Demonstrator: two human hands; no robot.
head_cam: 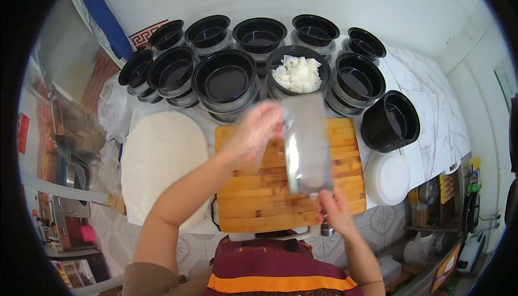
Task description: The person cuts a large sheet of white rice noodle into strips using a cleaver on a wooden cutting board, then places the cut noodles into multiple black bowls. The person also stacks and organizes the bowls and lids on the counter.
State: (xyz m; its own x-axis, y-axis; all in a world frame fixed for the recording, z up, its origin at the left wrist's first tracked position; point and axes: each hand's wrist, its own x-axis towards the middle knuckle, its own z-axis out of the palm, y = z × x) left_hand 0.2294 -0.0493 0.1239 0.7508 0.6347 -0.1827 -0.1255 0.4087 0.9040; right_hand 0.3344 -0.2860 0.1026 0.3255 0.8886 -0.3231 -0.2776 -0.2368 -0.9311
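Observation:
My right hand grips the handle of a broad metal cleaver, whose blade is raised over a wooden cutting board. Blurred and in a clear plastic glove, my left hand is beside the blade's left edge; whether it holds anything cannot be told. A black plastic bowl with wide white noodles stands just beyond the blade's tip. To the left of the board lies a large, round, whitish sheet, like stacked noodle sheets.
Several black bowls sit on stacked clear lids along the wall. A deep black tub and a white round container are right of the board. Clear plastic bags hang at the left. A marble-patterned tabletop extends right.

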